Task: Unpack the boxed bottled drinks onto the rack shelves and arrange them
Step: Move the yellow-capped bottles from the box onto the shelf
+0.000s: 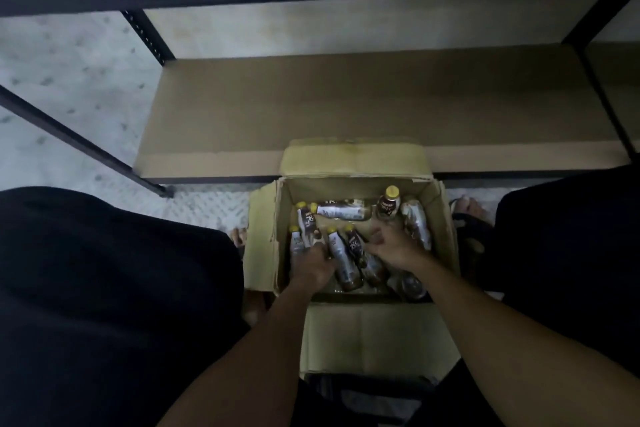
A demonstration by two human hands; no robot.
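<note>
Both forearms reach down into the open cardboard box [329, 187]. The left grip [313, 265] lies over yellow-capped bottles [341, 253] at the box's 9 o'clock side; I cannot tell whether it clasps one. The right grip [394, 246], fingers spread and loose, rests on bottles near centre. At 12 o'clock the rack's lower shelf [346, 97] spreads wide just beyond the far flap.

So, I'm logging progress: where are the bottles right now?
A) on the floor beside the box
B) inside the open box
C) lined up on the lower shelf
B: the bottles all sit inside the cardboard box, where the left hand and right hand reach in; the lower shelf holds none.
</note>
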